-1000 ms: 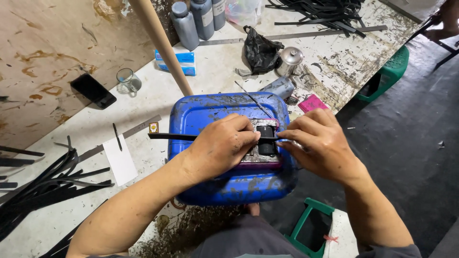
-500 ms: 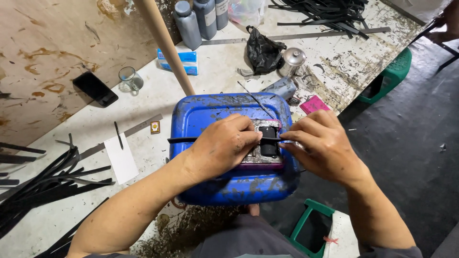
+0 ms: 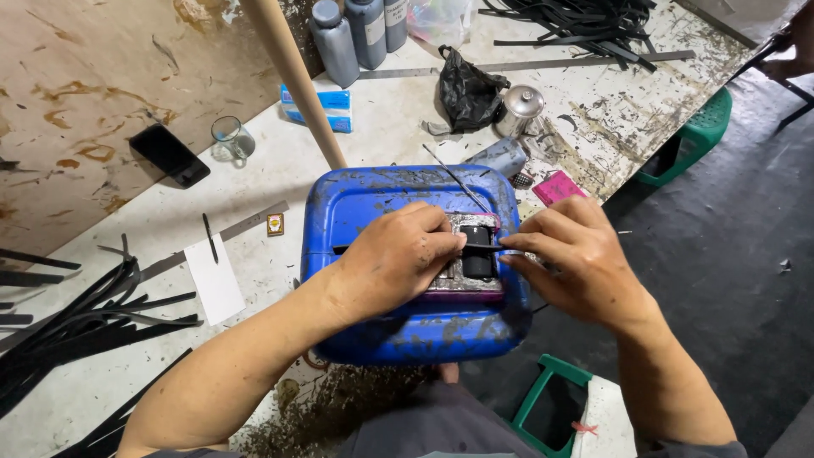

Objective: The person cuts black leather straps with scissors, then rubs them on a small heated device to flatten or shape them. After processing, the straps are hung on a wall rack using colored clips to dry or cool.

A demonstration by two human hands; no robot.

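Note:
A blue plastic canister (image 3: pixel 373 199) lies flat at the table's front edge. On top of it sits a grey metal block with a black roller (image 3: pixel 477 252). A thin black strip (image 3: pixel 342 249) runs across the roller. My left hand (image 3: pixel 397 259) pinches the strip just left of the roller and rests on the canister. My right hand (image 3: pixel 566 257) pinches the strip's other end at the roller's right side. Most of the strip is hidden under my left hand.
Bundles of black strips (image 3: pixel 76 309) lie at the left and far back (image 3: pixel 585 21). A wooden pole (image 3: pixel 292 76), grey bottles (image 3: pixel 337 38), a glass (image 3: pixel 229 138), a black phone (image 3: pixel 170 155), a black bag (image 3: pixel 466 89), a metal pot (image 3: pixel 520 108), a pink card (image 3: pixel 557 187). Green stools (image 3: pixel 695 136) stand right and below.
The long black strip that stuck out far to the left has been drawn rightward through the roller; only a short end now shows left of my left hand.

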